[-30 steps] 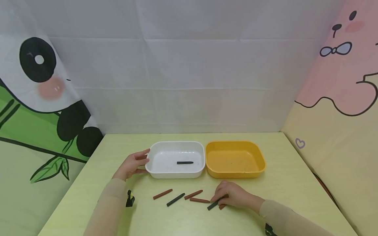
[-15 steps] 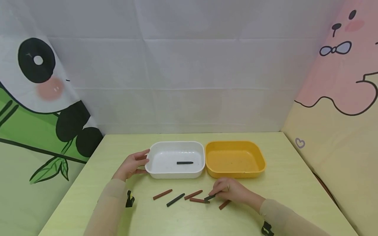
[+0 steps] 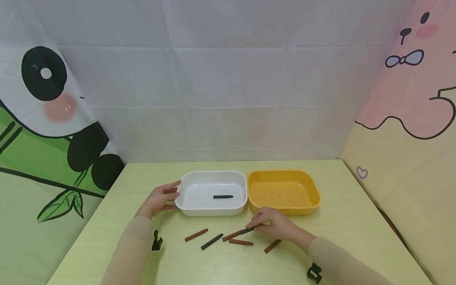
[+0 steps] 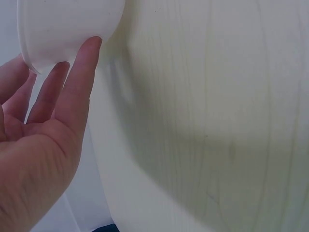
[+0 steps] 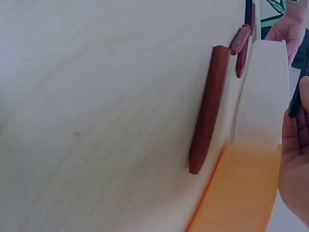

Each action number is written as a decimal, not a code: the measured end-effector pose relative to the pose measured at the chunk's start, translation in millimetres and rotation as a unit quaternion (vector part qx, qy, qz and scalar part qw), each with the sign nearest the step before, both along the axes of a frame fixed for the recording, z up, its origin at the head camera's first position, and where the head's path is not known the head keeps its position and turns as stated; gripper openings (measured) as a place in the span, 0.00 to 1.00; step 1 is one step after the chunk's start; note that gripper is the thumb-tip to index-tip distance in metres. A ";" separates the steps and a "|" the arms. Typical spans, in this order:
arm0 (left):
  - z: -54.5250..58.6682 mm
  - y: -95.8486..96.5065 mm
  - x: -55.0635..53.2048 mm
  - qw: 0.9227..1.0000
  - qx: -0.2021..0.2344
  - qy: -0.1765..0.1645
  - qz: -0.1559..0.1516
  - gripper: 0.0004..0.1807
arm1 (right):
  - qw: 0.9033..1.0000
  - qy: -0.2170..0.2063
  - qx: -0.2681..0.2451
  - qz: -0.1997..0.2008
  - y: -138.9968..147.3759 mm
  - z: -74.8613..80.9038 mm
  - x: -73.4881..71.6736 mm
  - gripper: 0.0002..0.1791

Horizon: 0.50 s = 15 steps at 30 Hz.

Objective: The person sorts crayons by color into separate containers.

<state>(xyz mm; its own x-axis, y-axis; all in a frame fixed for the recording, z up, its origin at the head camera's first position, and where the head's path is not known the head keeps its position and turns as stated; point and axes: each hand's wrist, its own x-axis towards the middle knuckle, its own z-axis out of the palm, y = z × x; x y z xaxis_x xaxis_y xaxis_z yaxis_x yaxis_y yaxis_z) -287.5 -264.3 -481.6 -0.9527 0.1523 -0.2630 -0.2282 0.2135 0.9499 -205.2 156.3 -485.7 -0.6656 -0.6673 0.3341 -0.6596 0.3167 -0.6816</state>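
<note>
My right hand (image 3: 272, 223) pinches a black crayon (image 3: 247, 230) between thumb and fingertips, over the table in front of the yellow tray (image 3: 285, 211). In the right wrist view the held black crayon (image 5: 296, 99) shows at the right edge, pointing down. My left hand (image 3: 159, 200) touches the left end of the white tray (image 3: 210, 212) with extended fingers. The left wrist view shows its fingers (image 4: 79, 92) against the tray's outer wall (image 4: 72, 29). Another black crayon (image 3: 223, 196) lies inside the white tray.
On the table lie brown-red crayons (image 3: 196, 235), (image 3: 241, 242), (image 3: 272, 246), plus one brown-red crayon (image 3: 229, 236) partly overlapped by the held one. A black crayon (image 3: 211, 242) lies among them. The trays stand side by side; a white cloth wall (image 3: 228, 99) rises behind.
My right hand has lifted the black crayon off the table and moved it up and left, away from the rightmost brown-red crayon. My left hand stays at the white tray.
</note>
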 end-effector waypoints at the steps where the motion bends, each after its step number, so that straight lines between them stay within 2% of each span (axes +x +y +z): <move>1: 0.4 0.1 0.0 1.000 -0.002 0.000 0.001 0.33 | 1.000 0.003 -0.003 -0.001 -1.2 1.2 -0.6 0.13; 15: 4.1 0.0 1.7 1.000 -0.015 -0.005 0.000 0.32 | 0.999 0.024 -0.047 0.000 -18.4 16.8 -12.3 0.14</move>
